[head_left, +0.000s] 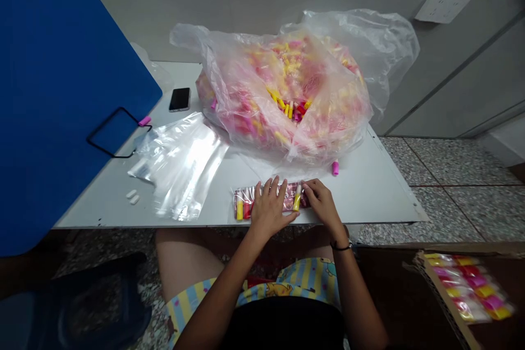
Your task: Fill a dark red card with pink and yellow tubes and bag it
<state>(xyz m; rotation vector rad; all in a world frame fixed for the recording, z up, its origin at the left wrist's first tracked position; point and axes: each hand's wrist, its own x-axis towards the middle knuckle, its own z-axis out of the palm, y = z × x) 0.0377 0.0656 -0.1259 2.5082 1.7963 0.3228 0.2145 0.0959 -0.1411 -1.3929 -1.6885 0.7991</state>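
Left grip (268, 206) flat, fingers spread; right grip (320, 202) pinched shut.

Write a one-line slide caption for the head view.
Left hand flat on a small clear packet of coloured tubes, right hand pinching a yellow tube at its open end.

Honestly, nothing here can be read. The small clear plastic packet of yellow, red and pink tubes (262, 203) at the front edge of the white table (369, 197) shows only colour, no lettering I can make out. The big clear plastic bag full of pink and yellow tubes (287, 93) is just a blur of colour through the film. The black smartphone (179, 99) has a dark screen. The white wall socket plate (443, 7) carries no legible marks. The cartoon print on the striped yellow and blue shorts (287, 284) has a figure on it, but no words I can read.
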